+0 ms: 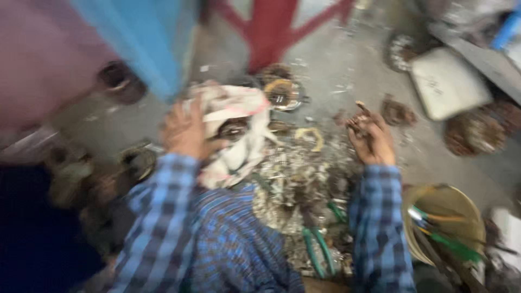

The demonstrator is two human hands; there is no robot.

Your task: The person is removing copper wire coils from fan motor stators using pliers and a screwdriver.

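**Hands in scrap on a workshop floor**

Nearest, green-handled pliers (317, 247) lie on a heap of metal scraps (296, 179) between two blue checked sleeves. To the right stands a round basin (471, 212) holding green-handled tools. The left hand (184, 132) grips a white cloth sack (236, 135), fingers curled on its edge. The right hand (372, 138) is closed around a small rusty piece (358, 120), blurred. Further off lie a copper coil (282, 93), a pale flat slab (448, 81) and a red metal stand (271, 30).

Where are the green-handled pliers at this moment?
In the head view, the green-handled pliers lie on the scrap pile at bottom centre, between the two checked sleeves.
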